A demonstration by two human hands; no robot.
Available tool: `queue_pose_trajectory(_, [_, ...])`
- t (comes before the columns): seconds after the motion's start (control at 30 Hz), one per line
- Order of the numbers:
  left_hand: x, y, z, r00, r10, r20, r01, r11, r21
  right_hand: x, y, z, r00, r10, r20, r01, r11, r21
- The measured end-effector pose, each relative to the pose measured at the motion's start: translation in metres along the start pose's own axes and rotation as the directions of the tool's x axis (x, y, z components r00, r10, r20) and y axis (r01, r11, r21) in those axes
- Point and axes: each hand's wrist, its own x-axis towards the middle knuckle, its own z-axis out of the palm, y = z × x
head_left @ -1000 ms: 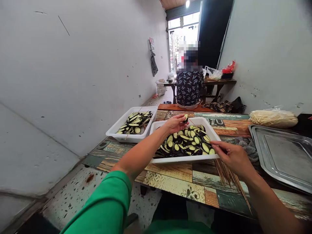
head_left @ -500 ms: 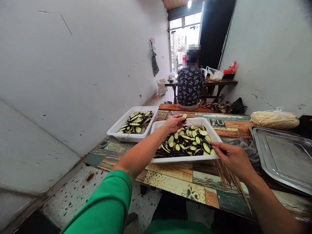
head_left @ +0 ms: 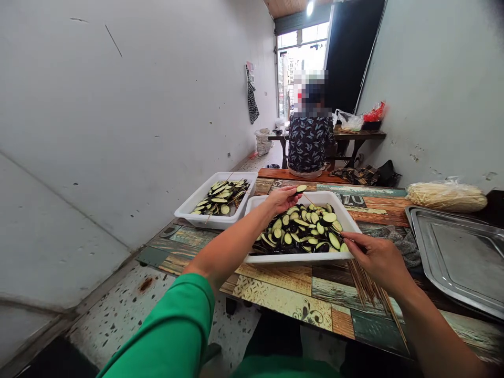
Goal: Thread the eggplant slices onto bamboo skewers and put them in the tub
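Observation:
Over the far edge of a white plastic tub (head_left: 299, 259), my left hand (head_left: 283, 200) pinches an eggplant slice (head_left: 301, 188) between thumb and fingers. A thin wooden skewer (head_left: 310, 200) slants across the tub, its far end by that slice; whether it pierces the slice I cannot tell. The near end is in my right hand (head_left: 372, 254), closed at the tub's right side. Cut eggplant slices (head_left: 289, 239), dark-skinned with pale flesh, fill the tub. Below my right hand lies a bundle of bamboo skewers (head_left: 364, 283) on the patchwork-patterned table (head_left: 275, 286).
Left of the tub, a second white tub (head_left: 181, 214) holds skewered eggplant. At right are stacked metal trays (head_left: 468, 257), a grey cloth (head_left: 399, 242) and a bagged bundle of pale sticks (head_left: 447, 195). A person (head_left: 311, 142) sits ahead, back turned, at another table.
The eggplant slice in my left hand has tipped flatter beside the skewer's far end. My right hand keeps its hold on the skewer, and the view has shifted slightly.

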Motion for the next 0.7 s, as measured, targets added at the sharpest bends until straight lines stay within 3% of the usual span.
queue_pose_trajectory(0.37, [0.0043, -0.0037, -0.003, 0.998, -0.002, 0.061, 0.003, 1.0, -0.012, 0.0008, -0.0001, 0.0004, 1.0, 0.003, -0.003, -0.003, 1.0, -0.029])
queue_pose_trajectory(0.7, [-0.0004, -0.0038, 0.0012, 0.999, -0.014, 0.041, 0.014, 1.0, -0.011, 0.0006, -0.0004, 0.0016, 1.0, 0.008, -0.005, -0.008, 0.999, -0.05])
